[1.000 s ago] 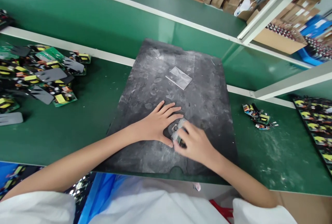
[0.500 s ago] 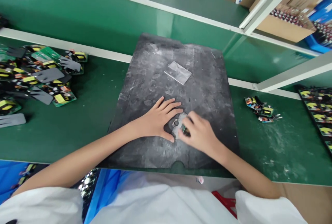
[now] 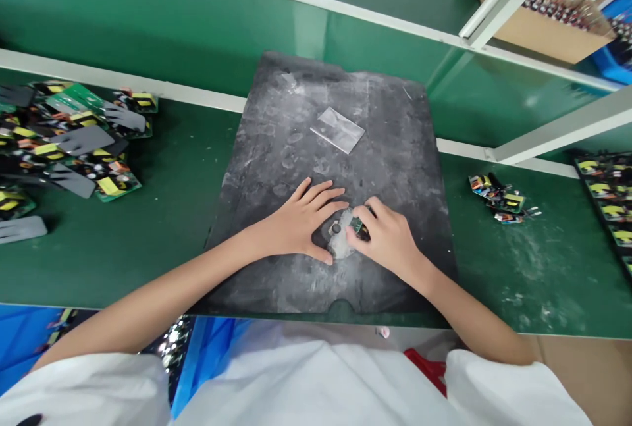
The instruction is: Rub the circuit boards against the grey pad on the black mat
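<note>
My left hand (image 3: pixel 301 223) lies flat with its fingers spread on a worn black mat (image 3: pixel 276 143). My right hand (image 3: pixel 388 236) is curled round a small green circuit board (image 3: pixel 359 227), its thumb and fingers at the board's edges. Between the two hands is a pale grey worn patch (image 3: pixel 342 241) on the mat, with a small dark round spot (image 3: pixel 336 228) in it. The underside of the board is hidden. A flat clear-grey rectangular piece (image 3: pixel 338 130) lies farther back on the mat.
Circuit boards with yellow parts (image 3: pixel 108 186) and grey fork-shaped pieces (image 3: pixel 83 140) are heaped at the left. A few boards (image 3: pixel 511 202) lie right of the mat. A black tray (image 3: pixel 605 215) of boards stands at far right. White frame bars (image 3: pixel 567 126) cross behind.
My right hand has moved slightly right, away from my left hand, with the board in its fingers. The left hand stays spread. The whole view has shifted a little.
</note>
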The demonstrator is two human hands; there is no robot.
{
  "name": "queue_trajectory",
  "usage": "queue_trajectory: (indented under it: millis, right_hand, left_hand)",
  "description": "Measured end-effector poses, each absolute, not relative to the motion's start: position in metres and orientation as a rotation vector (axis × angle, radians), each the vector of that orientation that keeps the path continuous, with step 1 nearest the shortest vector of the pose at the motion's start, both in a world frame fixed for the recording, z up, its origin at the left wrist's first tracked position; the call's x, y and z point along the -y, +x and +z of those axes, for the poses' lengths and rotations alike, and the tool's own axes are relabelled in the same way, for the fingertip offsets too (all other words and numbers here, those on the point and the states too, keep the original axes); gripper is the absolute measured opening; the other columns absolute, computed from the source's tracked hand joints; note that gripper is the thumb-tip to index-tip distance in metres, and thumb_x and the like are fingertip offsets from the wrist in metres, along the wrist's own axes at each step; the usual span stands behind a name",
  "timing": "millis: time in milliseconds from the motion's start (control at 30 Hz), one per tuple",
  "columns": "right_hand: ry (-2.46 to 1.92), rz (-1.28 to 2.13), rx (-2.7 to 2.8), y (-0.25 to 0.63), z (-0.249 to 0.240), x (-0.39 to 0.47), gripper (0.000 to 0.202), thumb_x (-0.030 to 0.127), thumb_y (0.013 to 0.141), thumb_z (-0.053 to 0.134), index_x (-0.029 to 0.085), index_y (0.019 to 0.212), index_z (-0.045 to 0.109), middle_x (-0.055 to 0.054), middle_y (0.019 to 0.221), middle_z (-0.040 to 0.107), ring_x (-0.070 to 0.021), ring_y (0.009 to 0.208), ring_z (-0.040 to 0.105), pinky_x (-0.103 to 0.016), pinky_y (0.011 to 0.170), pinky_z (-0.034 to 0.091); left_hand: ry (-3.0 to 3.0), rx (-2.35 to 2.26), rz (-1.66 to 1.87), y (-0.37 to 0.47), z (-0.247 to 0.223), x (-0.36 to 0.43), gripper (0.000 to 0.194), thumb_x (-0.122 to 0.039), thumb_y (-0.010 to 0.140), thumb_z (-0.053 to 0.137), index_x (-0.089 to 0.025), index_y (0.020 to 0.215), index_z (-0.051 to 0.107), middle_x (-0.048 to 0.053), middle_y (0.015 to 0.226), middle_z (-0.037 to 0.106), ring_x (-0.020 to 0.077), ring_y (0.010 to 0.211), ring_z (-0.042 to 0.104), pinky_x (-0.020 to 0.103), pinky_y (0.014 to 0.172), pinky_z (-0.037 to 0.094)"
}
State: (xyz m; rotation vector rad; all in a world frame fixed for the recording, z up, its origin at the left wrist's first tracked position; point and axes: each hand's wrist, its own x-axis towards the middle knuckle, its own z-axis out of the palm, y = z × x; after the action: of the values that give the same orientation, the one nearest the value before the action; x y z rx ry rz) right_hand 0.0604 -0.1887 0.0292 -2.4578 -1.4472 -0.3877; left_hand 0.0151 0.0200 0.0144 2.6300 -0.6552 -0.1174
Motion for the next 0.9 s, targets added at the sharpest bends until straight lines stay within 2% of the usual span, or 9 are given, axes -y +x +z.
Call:
queue_trajectory:
  millis: [167,300,467,667,833,900]
  right_hand:
    - [-2.327,-0.313,1.613,0.0589,0.0297,0.1888,0.018,0.033,0.085,0.048,0.019,0.078,0.058,-0.002,0.075,0.051,-0.0123,0.061,0.049,-0.023,0.053,0.035]
    - [-2.479,-0.352,1.419,0.0612,0.0295,0.1898,0.022,0.035,0.087,0.047,0.018,0.081,0.058,-0.003,0.076,0.052,-0.0129,0.062,0.051,-0.024,0.053,0.035]
    - [-2.296,-0.305,1.657,0.0544,0.0308,0.1889,0.016,0.033,0.084,0.049,0.020,0.078,0.057,-0.002,0.074,0.051,-0.0124,0.060,0.050,-0.024,0.053,0.035]
    - [-2.469,-0.343,1.438,0.0643,0.0309,0.1927,0.019,0.034,0.086,0.049,0.017,0.082,0.058,-0.003,0.077,0.053,-0.0122,0.061,0.052,-0.023,0.053,0.036]
    - [-2.264,-0.315,1.695,0.0552,0.0319,0.1914,0.018,0.035,0.084,0.050,0.019,0.080,0.058,-0.002,0.074,0.053,-0.0124,0.059,0.050,-0.024,0.054,0.035]
    - [-2.333,-0.350,1.623,0.0575,0.0310,0.1908,0.018,0.035,0.085,0.050,0.019,0.081,0.058,-0.002,0.074,0.053,-0.0120,0.059,0.050,-0.024,0.053,0.035]
  left_hand:
    - [2.629,0.667,-0.106,0.0148,0.0142,-0.0199,0.097,-0.079,0.064,0.053,-0.021,0.140,0.036,0.012,0.150,0.030,0.0342,0.141,0.017,0.057,0.114,0.004]
    - [2.642,0.662,-0.102,0.0146,0.0140,-0.0201,0.099,-0.079,0.063,0.053,-0.021,0.141,0.034,0.011,0.151,0.029,0.0342,0.141,0.017,0.058,0.113,0.004]
    - [2.647,0.668,-0.111,0.0141,0.0146,-0.0197,0.094,-0.076,0.066,0.055,-0.021,0.140,0.035,0.011,0.151,0.030,0.0333,0.141,0.016,0.056,0.114,0.004]
    - [2.645,0.654,-0.124,0.0148,0.0149,-0.0204,0.098,-0.080,0.064,0.052,-0.022,0.141,0.034,0.011,0.151,0.029,0.0341,0.141,0.016,0.057,0.114,0.004]
    - [2.641,0.666,-0.114,0.0138,0.0132,-0.0215,0.096,-0.078,0.067,0.051,-0.022,0.142,0.032,0.010,0.151,0.029,0.0333,0.142,0.016,0.057,0.114,0.003]
    - [2.639,0.666,-0.111,0.0138,0.0134,-0.0215,0.096,-0.079,0.067,0.050,-0.022,0.143,0.032,0.010,0.151,0.029,0.0335,0.142,0.016,0.057,0.114,0.004]
